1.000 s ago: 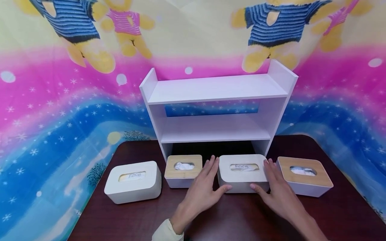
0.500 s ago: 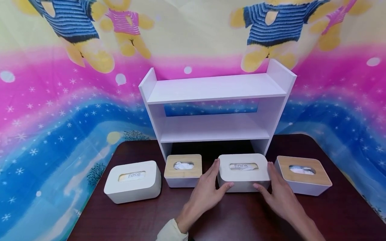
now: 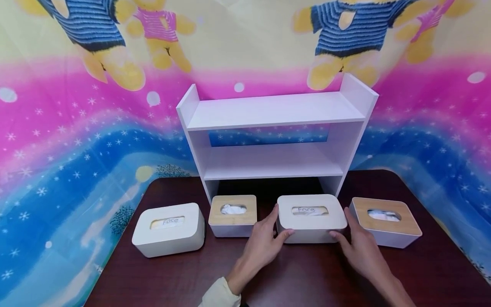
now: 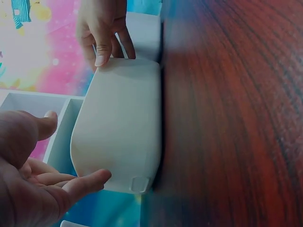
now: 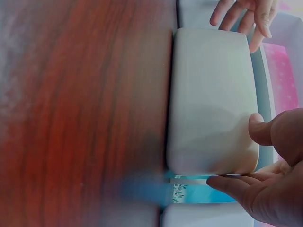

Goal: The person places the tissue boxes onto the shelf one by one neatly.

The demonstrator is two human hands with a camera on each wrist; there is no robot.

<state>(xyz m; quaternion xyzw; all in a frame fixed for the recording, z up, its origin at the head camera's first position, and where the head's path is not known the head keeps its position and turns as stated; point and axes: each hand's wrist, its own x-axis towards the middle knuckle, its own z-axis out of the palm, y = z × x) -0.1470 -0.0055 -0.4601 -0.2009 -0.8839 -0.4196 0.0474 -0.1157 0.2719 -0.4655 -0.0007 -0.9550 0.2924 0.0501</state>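
Note:
A pale tissue box (image 3: 311,226), its paper insert marked "Face", sits on the table right of centre. My left hand (image 3: 262,246) stands at its left end, thumb tip near the front corner; the left wrist view shows those fingers loosely extended beside the box. My right hand (image 3: 362,251) lies along the right end. In the right wrist view its thumb rests at the box's upper front edge, with straight fingers against the end. Left of my left hand is a smaller wood-topped tissue box (image 3: 233,217); another wood-topped tissue box (image 3: 386,221) stands just beyond my right fingers.
A white shelf unit (image 3: 272,163) with two visible boards stands directly behind the boxes. Another pale tissue box (image 3: 168,232) sits at the far left of the dark wooden table (image 3: 295,277). A printed bear backdrop (image 3: 96,170) hangs behind and around the table.
My right hand has slid slightly right, off the box's top edge and down beside its end. My left hand has shifted a little right, closer to the box's left end.

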